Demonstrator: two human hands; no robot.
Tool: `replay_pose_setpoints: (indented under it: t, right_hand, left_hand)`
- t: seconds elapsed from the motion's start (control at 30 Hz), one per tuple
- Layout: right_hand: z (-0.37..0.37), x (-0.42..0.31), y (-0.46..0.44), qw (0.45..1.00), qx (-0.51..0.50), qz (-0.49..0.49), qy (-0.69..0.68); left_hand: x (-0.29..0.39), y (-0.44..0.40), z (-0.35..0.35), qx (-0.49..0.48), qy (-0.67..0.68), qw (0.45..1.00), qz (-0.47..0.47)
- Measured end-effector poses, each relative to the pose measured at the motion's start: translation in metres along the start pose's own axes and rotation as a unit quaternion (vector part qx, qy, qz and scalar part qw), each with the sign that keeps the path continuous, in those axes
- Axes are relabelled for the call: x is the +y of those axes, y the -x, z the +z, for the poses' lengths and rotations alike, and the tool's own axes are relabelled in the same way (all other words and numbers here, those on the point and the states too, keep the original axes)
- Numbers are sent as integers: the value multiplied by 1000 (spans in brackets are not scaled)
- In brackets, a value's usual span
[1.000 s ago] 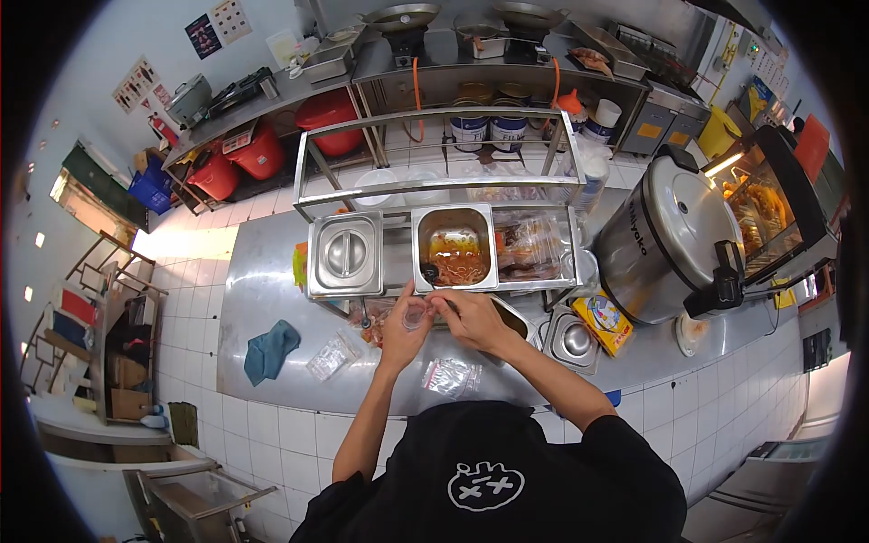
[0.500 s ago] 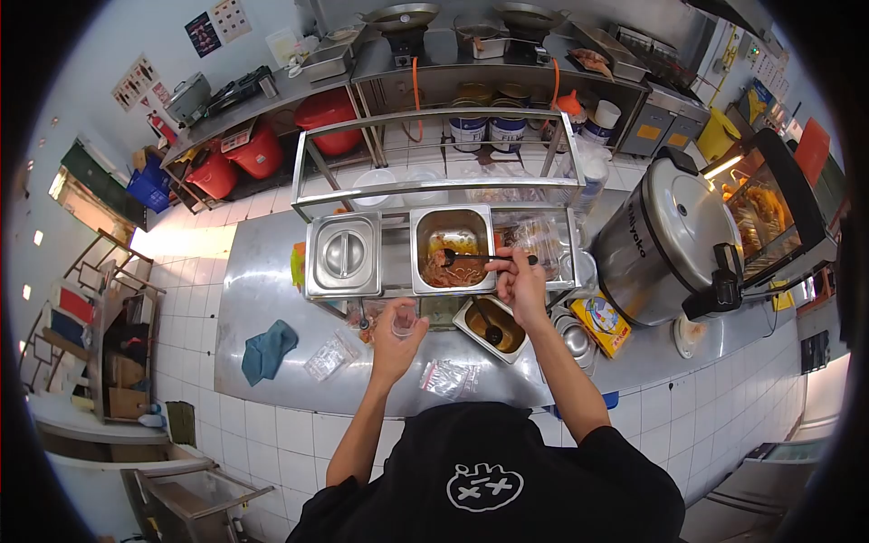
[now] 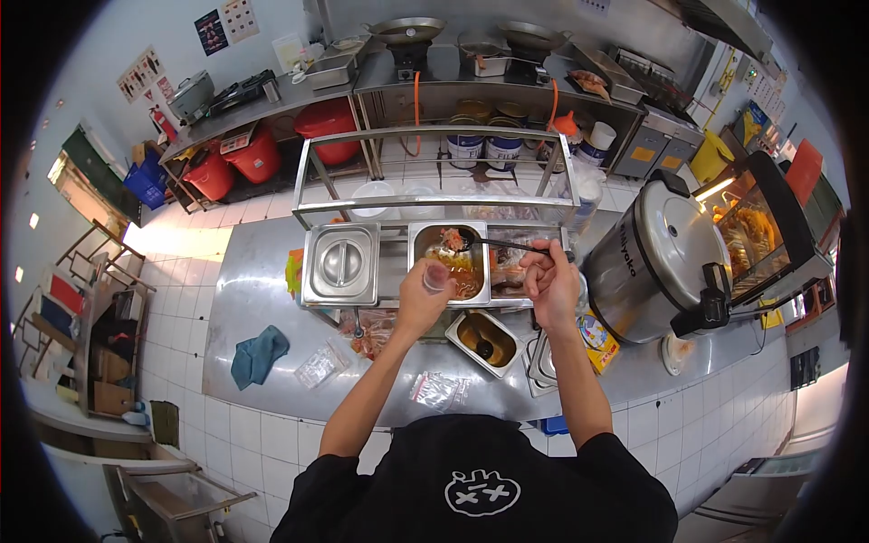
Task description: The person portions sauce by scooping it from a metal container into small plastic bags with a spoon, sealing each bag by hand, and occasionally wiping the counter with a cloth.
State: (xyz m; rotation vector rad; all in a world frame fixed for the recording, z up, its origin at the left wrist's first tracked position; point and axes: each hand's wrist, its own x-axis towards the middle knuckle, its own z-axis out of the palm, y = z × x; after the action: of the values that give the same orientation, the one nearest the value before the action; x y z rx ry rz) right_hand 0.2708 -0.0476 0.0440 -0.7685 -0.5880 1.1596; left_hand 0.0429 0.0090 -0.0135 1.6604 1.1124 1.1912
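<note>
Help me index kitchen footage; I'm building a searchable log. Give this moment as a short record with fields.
left hand: holds a small clear cup over the open steel pan
right hand: holds a black ladle by its handle
ladle end: over the open steel pan, next to reddish food
left of pan: lidded steel pan
nearer the person: smaller pan set at an angle, dark round object inside
worktop: teal cloth, clear plastic bags
far right: large cooker marked Miyako
unclear: whether the cup holds food
</note>
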Motion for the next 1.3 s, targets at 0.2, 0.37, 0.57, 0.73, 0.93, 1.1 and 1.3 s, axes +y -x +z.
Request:
replay_pose_setpoints:
  t: [0.2,0.37,0.57,0.73,0.93,1.1,1.3]
  right_hand:
    - [16,-8,15,999,-22,-20,-17]
    - [20,-5,22,998,-25,-49,13]
    - [25,-5,29,988,-49,-98,105]
    - [37,-7,37,967,-91,-151,183]
    - [39,-10,48,925,-151,-202,283]
    - [46,-20,51,836,-216,-294,409]
    - [51,-29,50,789,-268,-335,439]
  left_hand:
    - [2,-13,20,39,65,997,19]
    - [23,-10,18,72,94,993,27]
    - [15,-12,18,105,54,991,67]
    - [25,-10,18,113,56,991,52]
    - [28,-10,16,120,62,990,48]
    - [23,-10,14,109,39,992,47]
    - [18,-11,17,113,44,991,56]
